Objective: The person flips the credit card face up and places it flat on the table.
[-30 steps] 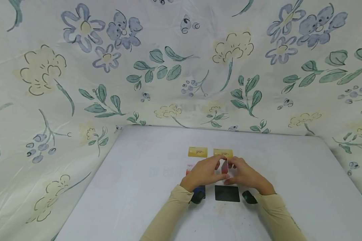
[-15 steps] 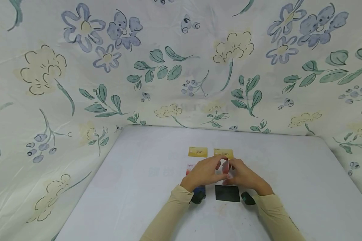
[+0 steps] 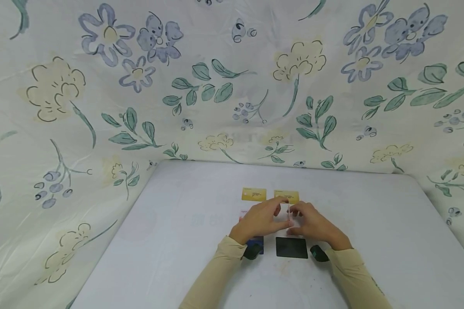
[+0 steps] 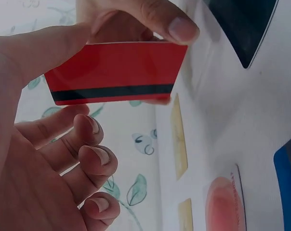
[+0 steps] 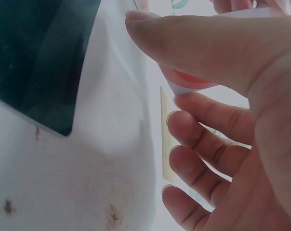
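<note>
Head view: left hand (image 3: 259,219) and right hand (image 3: 317,224) close together over a white table (image 3: 139,257), with one red card (image 4: 116,62) up between them. Held over the spot between the right yellow card (image 3: 286,196) at the back and the black card (image 3: 291,248) at the front. Seen from the thin edge there, like a fine line going up and down the view, with one flat face to the left hand's side and one to the right hand's side. Long way of the red card running from the front to the back; cannot tell how steep. Turned flat to the camera in the left wrist view, long way going across and a tiny bit tipped, with a black stripe along the lower long edge. Only a red and white corner showing in the right wrist view, poking out past the thumb. Left hand half closed, pinching one end of the red card, with the other fingers loosely bent below. Right hand half closed too, pinching the other end between thumb and fingertip, with the rest of the fingers curled and holding nothing. Flat on the table, left yellow card (image 3: 254,194) at the back, then a pink-and-white card (image 3: 242,213) and a blue card (image 3: 260,244), both partly hidden by the left arm. Behind it all, a flowery cloth (image 3: 224,111).
</note>
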### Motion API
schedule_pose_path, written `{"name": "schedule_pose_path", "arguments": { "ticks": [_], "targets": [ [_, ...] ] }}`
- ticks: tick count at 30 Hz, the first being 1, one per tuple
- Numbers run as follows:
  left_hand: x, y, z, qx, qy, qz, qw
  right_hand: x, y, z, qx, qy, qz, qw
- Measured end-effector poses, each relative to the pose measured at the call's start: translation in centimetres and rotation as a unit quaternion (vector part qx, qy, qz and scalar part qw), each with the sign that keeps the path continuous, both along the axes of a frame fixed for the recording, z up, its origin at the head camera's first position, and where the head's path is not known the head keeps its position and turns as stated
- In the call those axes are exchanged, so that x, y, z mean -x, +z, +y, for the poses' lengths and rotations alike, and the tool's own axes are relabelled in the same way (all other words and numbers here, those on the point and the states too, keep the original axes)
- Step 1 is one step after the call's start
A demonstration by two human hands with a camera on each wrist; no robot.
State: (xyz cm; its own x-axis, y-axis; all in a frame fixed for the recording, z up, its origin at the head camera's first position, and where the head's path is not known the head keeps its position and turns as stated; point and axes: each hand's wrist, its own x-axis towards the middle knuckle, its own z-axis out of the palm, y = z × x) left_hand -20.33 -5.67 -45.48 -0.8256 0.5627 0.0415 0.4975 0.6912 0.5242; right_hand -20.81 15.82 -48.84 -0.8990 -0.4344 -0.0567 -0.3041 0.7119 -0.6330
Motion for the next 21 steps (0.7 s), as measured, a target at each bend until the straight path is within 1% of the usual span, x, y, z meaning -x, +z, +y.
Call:
{"name": "schedule_pose_path", "arguments": {
  "ticks": [7, 12, 18, 21],
  "targets": [
    [0.3, 0.2, -0.5, -0.005, 0.012, -0.004, 0.9999, 0.0, 0.4, 0.4, -0.005, -0.015, -0.011, 0.9998],
    [0.4, 0.3, -0.7, -0.009, 0.016, -0.008, 0.9998, 0.2, 0.4, 0.9, -0.006, -0.016, -0.001, 0.9999],
    [0.5, 0.4, -0.9, -0.032, 0.023, -0.019, 0.9990, 0.4, 0.4, 1.5, -0.010, -0.017, 0.012, 0.9997],
    [0.7, 0.4, -1.1, -0.037, 0.023, -0.018, 0.9989, 0.5, 0.5, 1.7, -0.011, -0.019, 0.015, 0.9996]
  ]
}}
